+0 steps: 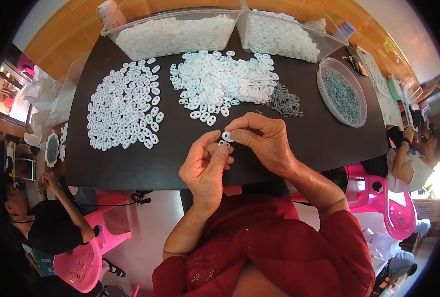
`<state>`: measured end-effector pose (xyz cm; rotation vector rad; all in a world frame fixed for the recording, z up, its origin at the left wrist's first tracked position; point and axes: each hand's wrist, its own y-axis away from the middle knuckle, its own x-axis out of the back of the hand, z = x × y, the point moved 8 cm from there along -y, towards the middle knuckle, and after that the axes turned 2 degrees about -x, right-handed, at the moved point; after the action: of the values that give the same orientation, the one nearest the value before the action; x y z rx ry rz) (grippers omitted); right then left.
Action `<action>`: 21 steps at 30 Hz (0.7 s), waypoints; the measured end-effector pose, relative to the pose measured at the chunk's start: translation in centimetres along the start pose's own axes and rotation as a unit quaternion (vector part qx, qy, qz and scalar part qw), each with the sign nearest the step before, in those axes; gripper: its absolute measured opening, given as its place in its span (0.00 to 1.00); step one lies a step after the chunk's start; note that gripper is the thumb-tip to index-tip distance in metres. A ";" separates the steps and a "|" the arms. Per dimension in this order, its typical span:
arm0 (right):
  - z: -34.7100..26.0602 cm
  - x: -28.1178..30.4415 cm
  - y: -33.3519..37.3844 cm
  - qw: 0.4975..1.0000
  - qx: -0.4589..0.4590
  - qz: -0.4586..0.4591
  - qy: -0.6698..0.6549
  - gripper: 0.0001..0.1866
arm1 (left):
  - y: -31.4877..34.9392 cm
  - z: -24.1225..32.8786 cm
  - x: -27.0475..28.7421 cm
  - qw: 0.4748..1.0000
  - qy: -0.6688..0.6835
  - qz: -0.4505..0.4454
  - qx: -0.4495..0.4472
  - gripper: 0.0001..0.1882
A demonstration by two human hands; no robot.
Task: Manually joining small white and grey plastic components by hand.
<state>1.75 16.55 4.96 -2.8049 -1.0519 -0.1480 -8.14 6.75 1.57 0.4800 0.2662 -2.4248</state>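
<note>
My left hand (pixel 207 161) pinches a small white oval plastic piece (pixel 223 143) between thumb and fingers, above the near part of the dark table. Right beside it, my right hand (pixel 259 141) grips another white oval piece (pixel 226 135) with a hole in it, between thumb and forefinger. The two pieces meet or nearly meet; I cannot tell whether they are joined. Just beyond my hands spreads a heap of white oval pieces (pixel 220 79). Next to that heap lies a small pile of grey pins (pixel 285 101), close to my right hand.
A flat spread of white oval pieces (pixel 123 106) covers the table's left. Two clear bins (pixel 180 14) of white parts stand at the back. A round tub (pixel 321 81) holds grey pins at the right. People sit at both sides, near pink chairs (pixel 79 267).
</note>
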 end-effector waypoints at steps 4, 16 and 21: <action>0.0 -0.2 0.2 1.000 0.005 -0.003 0.003 0.05 | 0.1 0.1 -0.2 0.999 -0.013 -0.009 -0.033 0.14; -1.4 -0.5 0.9 0.986 0.095 0.011 0.136 0.07 | 0.0 -0.9 -0.5 0.999 0.046 -0.001 -0.006 0.14; -2.2 -0.7 1.4 0.977 0.139 0.019 0.158 0.11 | -0.3 -0.9 -0.5 0.997 0.078 -0.017 0.001 0.14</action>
<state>2.12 14.68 6.90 -2.4451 -0.8690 -0.3946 -7.69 7.51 0.92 0.6715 0.3413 -2.4232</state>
